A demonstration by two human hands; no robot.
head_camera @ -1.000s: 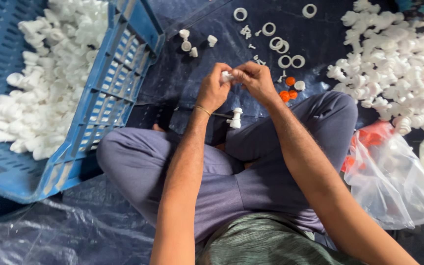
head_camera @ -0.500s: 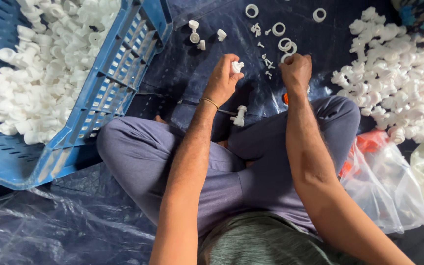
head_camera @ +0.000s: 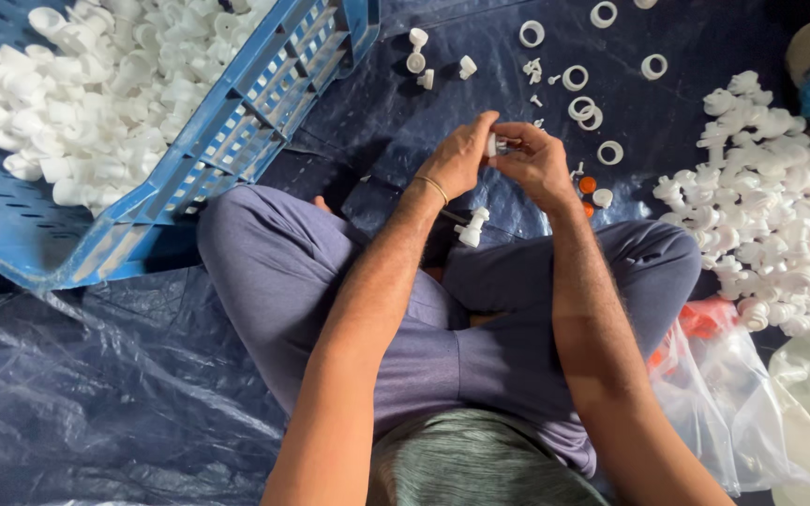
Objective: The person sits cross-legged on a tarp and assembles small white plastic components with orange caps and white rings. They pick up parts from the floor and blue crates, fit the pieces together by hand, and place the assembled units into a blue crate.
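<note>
Left hand (head_camera: 457, 157) and right hand (head_camera: 538, 167) raised together above the crossed legs, forearms converging from the lower frame, wrists bent inward. Thin band on the left wrist. Left fingers (head_camera: 482, 126) curled closed, thumb and forefinger pinched on a small white plastic part (head_camera: 494, 144). Right fingers (head_camera: 517, 131) likewise curled closed against the same part from the opposite side. Part seated directly between both sets of fingertips, mostly covered; exact shape not discernible, possibly a short cap or nozzle piece.

Just below the fingers, resting near the knee: one white fitting (head_camera: 471, 228), apart from both hands. Beyond the right fingers, on the dark plastic sheet (head_camera: 142, 375): scattered white rings (head_camera: 585, 111) and two small orange caps (head_camera: 588, 186), near but not touching. Further past the right hand: a heap of white parts (head_camera: 761, 206), well apart. Past the left fingers: a blue crate (head_camera: 236, 122), tilted, filled with white pieces. Beside the right elbow: a clear plastic bag (head_camera: 724, 403).
</note>
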